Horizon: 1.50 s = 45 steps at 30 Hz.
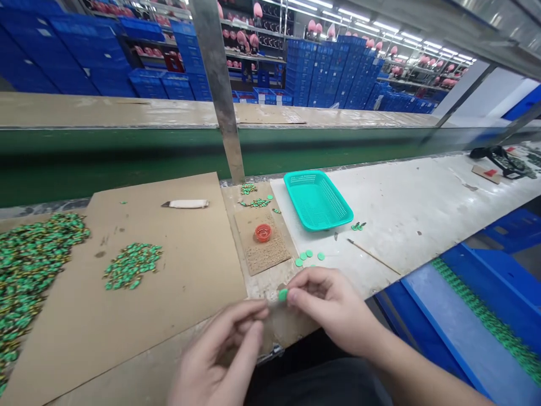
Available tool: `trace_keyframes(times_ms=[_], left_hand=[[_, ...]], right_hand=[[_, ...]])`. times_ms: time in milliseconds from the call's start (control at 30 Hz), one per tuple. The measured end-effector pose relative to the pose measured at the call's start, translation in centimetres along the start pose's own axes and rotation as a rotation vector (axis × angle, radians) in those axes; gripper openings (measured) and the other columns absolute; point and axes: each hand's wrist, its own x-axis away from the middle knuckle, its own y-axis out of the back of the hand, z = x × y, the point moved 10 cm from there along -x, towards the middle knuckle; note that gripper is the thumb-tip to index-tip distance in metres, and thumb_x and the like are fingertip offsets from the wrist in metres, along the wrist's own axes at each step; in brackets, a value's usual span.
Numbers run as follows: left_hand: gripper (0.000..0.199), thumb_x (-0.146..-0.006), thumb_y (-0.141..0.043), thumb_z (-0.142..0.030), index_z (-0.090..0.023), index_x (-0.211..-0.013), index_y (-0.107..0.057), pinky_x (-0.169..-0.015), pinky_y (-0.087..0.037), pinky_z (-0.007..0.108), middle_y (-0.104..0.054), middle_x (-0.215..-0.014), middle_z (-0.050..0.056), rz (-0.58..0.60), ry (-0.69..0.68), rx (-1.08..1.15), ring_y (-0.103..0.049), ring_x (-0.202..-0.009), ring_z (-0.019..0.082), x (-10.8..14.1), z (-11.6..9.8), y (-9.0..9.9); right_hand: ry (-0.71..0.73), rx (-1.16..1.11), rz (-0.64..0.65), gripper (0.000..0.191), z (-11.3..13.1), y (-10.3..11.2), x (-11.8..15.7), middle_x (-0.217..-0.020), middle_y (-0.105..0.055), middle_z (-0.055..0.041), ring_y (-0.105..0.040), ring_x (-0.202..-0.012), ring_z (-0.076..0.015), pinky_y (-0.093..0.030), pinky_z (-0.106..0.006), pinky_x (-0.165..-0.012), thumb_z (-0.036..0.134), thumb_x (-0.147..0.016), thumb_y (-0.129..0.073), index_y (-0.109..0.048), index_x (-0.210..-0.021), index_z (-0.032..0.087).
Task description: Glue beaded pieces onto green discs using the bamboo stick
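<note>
My right hand (327, 296) pinches a small green disc (283, 295) between thumb and forefinger, above the near edge of the bench. Just left of it is my left hand (226, 349), fingers curled and slightly blurred. A gap shows between its thumb and forefinger tips, and I see nothing held there. Several loose green discs (303, 256) lie beyond my right hand. A small red cup (262, 232) stands on a brown board (270, 256). Behind the cup are small clusters of green-and-gold pieces (256, 203).
A turquoise basket (315, 225) sits beyond the discs, with a thin brush (374, 256) to its right. On cardboard (198, 265) at left are a knife (186, 203), a small pile (133, 265) and a large heap (34, 276) of green-and-gold pieces. A blue crate (439, 327) stands lower right.
</note>
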Motion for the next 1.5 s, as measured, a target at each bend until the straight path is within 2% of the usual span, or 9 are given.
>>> trace_keyframes(times_ms=[100, 200, 600, 700, 833, 1000, 1100, 1267, 1500], left_hand=[[0.056, -0.096, -0.08, -0.078, -0.025, -0.111, -0.087, -0.053, -0.065, 0.026, -0.079, -0.075, 0.005, 0.161, 0.2, 0.229, -0.076, -0.063, 0.02, -1.1, -0.1, -3.4], [0.059, -0.086, -0.088, -0.08, -0.022, -0.097, -0.085, -0.045, -0.058, 0.023, -0.07, -0.061, 0.001, 0.151, 0.269, 0.341, -0.067, -0.052, 0.016, -1.8, -1.1, -4.3], [0.046, -0.096, -0.081, -0.069, -0.027, -0.111, -0.091, -0.047, -0.058, 0.024, -0.08, -0.077, 0.004, 0.271, 0.132, 0.177, -0.072, -0.057, 0.018, -2.1, -2.4, -4.3], [0.038, -0.104, -0.073, -0.064, -0.03, -0.109, -0.091, -0.055, -0.064, 0.026, -0.085, -0.086, 0.003, 0.235, -0.015, -0.005, -0.079, -0.066, 0.02, -3.0, -2.6, -3.3], [0.032, -0.114, -0.063, -0.052, -0.033, -0.106, -0.089, -0.078, -0.068, 0.028, -0.088, -0.101, 0.002, 0.135, -0.492, -0.356, -0.084, -0.088, 0.021, -4.0, -4.3, -2.3], [0.031, -0.12, -0.057, -0.042, -0.032, -0.118, -0.085, -0.084, -0.06, 0.032, -0.082, -0.105, 0.002, 0.104, -0.719, -0.547, -0.077, -0.094, 0.02, -4.2, -4.3, -3.1], [0.023, -0.119, -0.059, -0.033, -0.028, -0.117, -0.081, -0.087, -0.058, 0.033, -0.081, -0.104, 0.001, 0.037, -0.766, -0.547, -0.076, -0.093, 0.019, -3.2, -6.0, -2.1], [0.027, -0.114, -0.058, -0.015, -0.024, -0.127, -0.08, -0.096, -0.052, 0.037, -0.087, -0.121, 0.001, 0.079, -0.827, -0.645, -0.075, -0.108, 0.02, -0.8, -7.9, -1.8], [0.036, -0.114, -0.053, -0.011, -0.019, -0.137, -0.08, -0.11, -0.046, 0.04, -0.089, -0.13, 0.002, 0.175, -0.905, -0.72, -0.073, -0.118, 0.02, 0.4, -7.2, -3.1]], right_hand=[[-0.154, -0.32, 0.033, 0.044, -1.0, -2.7, 0.7, -0.077, -0.076, -0.0001, -0.068, -0.073, -0.0161, -0.06, -0.031, -0.076, 0.062, -0.088, -0.099, -0.082, -0.09, 0.022], [-0.189, -0.41, 0.036, 0.048, -1.2, -3.4, 0.7, -0.073, -0.072, 0.002, -0.064, -0.069, -0.0135, -0.057, -0.029, -0.074, 0.062, -0.081, -0.104, -0.079, -0.083, 0.021], [-0.248, -0.239, 0.16, 0.041, -2.1, -2.9, 0.6, -0.077, -0.076, 0.0, -0.062, -0.07, -0.0133, -0.046, -0.026, -0.065, 0.057, -0.083, -0.102, -0.083, -0.086, 0.02], [-0.033, 0.094, -0.007, 0.026, -1.2, 1.6, 0.7, -0.09, -0.085, -0.0054, -0.073, -0.079, -0.0203, -0.057, -0.032, -0.073, 0.049, -0.099, -0.085, -0.087, -0.101, 0.023], [0.232, 0.788, -0.605, 0.028, 1.2, 12.9, 3.0, -0.102, -0.085, -0.0132, -0.078, -0.092, -0.0297, -0.065, -0.048, -0.093, 0.04, -0.108, -0.062, -0.084, -0.105, 0.023], [0.144, 0.967, -0.642, 0.024, 0.6, 19.1, 3.3, -0.097, -0.082, -0.0173, -0.078, -0.099, -0.0373, -0.063, -0.054, -0.094, 0.036, -0.098, -0.062, -0.078, -0.087, 0.023], [0.129, 0.948, -0.572, 0.023, 1.2, 18.4, 4.4, -0.087, -0.08, -0.0124, -0.079, -0.088, -0.0334, -0.064, -0.048, -0.082, 0.036, -0.099, -0.06, -0.072, -0.083, 0.025], [0.126, 0.569, -0.421, 0.022, 2.4, 15.7, 6.5, -0.08, -0.083, -0.002, -0.081, -0.074, -0.0219, -0.065, -0.033, -0.07, 0.043, -0.114, -0.066, -0.081, -0.115, 0.027], [0.369, -0.181, -0.112, 0.009, 6.4, 7.2, -0.6, -0.106, -0.095, -0.0002, -0.092, -0.095, -0.0196, -0.075, -0.03, -0.086, 0.036, -0.111, -0.084, -0.088, -0.119, 0.034]])
